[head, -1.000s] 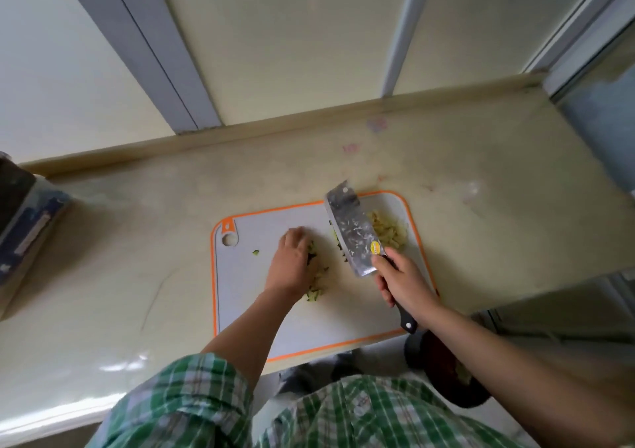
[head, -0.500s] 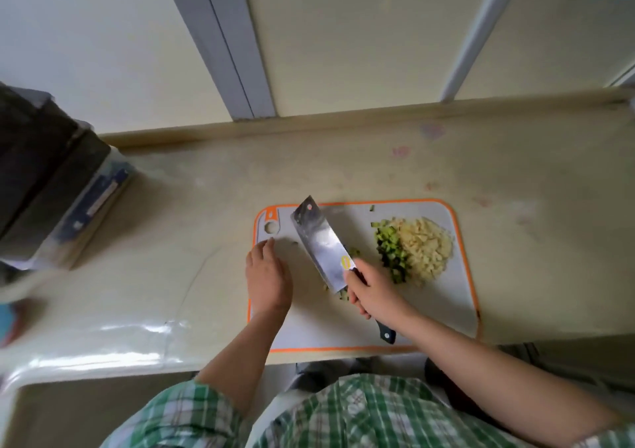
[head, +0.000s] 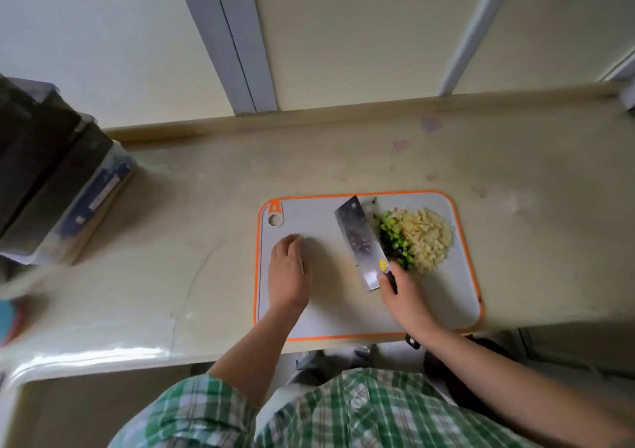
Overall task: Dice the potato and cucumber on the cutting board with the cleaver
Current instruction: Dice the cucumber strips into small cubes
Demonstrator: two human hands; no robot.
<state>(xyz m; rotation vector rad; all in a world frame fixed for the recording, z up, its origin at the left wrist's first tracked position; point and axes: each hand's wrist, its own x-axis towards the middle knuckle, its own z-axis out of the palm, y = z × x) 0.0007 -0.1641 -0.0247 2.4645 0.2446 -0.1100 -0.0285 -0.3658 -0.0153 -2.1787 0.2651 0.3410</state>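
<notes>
A grey cutting board (head: 319, 313) with an orange rim lies on the counter in front of me. At its far right sits a heap of pale diced potato (head: 427, 238), with dark green diced cucumber (head: 393, 241) packed against its left side. My right hand (head: 405, 296) grips the black handle of the cleaver (head: 360, 241); the blade leans against the left edge of the cucumber pile. My left hand (head: 288, 272) rests flat on the board's left part, fingers straight, holding nothing.
The cream counter (head: 206, 207) runs left and right with a raised back edge. A dark appliance with a clear container (head: 62, 186) stands at the left. The counter's front edge lies just below the board. Faint pink stains mark the counter at the back right.
The cleaver has swept right across the board, pushing the cucumber bits up against the potato heap. My left hand left the cucumber and now lies flat on the bare board. The camera view shifted left.
</notes>
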